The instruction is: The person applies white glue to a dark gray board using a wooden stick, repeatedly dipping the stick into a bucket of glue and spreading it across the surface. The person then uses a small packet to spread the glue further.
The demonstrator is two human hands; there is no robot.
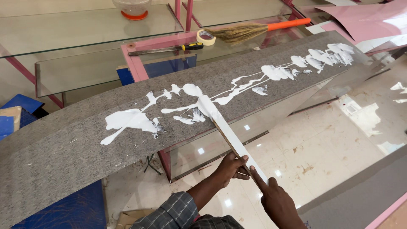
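Left hand (231, 167) and right hand (275, 199) both grip a white strip (229, 133) spreading white glue (131, 121) on a grey board (63, 140).

The person is wearing a shirt with a checked pattern in dark grey, with thin lighter lines that are crossing each other in blue-grey and white. The sleeve (176, 210) on the left arm is ending near the elbow, where the cloth is looking rolled or folded up into a thick edge. More of the same checked cloth is showing at the bottom edge of the view, at the chest. A small piece of red is showing just under the sleeve edge; what it is cannot be told. Both hands, the left hand (231, 167) and the right hand (277, 203), are bare, without gloves, rings or a watch.
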